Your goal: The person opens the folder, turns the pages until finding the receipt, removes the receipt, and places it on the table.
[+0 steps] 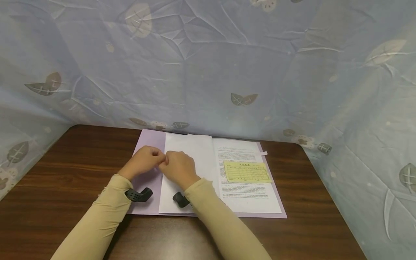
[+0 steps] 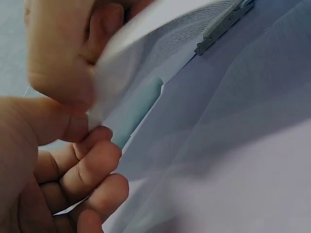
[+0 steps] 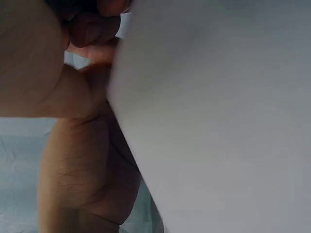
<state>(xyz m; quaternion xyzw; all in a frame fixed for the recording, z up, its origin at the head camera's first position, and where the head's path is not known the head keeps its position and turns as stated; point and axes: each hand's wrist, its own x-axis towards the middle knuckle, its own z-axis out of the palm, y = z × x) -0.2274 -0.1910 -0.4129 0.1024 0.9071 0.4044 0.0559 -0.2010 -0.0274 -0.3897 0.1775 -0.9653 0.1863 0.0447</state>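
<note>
A lilac folder [image 1: 147, 196] lies open on the table with printed sheets in it. A turned white page [image 1: 198, 151] covers much of its left side, blank side up. My left hand [image 1: 144, 161] and right hand [image 1: 180, 168] meet at this page's left edge. In the left wrist view, the left thumb and index finger pinch the paper edge [image 2: 104, 109], and the right hand [image 2: 58, 53] grips it just above. The lifted page [image 3: 214, 116] fills much of the right wrist view and hides the right fingertips. Printing shows on its underside.
On the right-hand printed page [image 1: 250, 200] lies a yellow printed form [image 1: 247, 172]. A small white tab [image 1: 261, 153] sticks out past the right edge. A metal clip [image 2: 223, 26] and a pale teal strip [image 2: 138, 109] show under the page. A patterned cloth [image 1: 208, 72] hangs behind the brown table [image 1: 42, 180].
</note>
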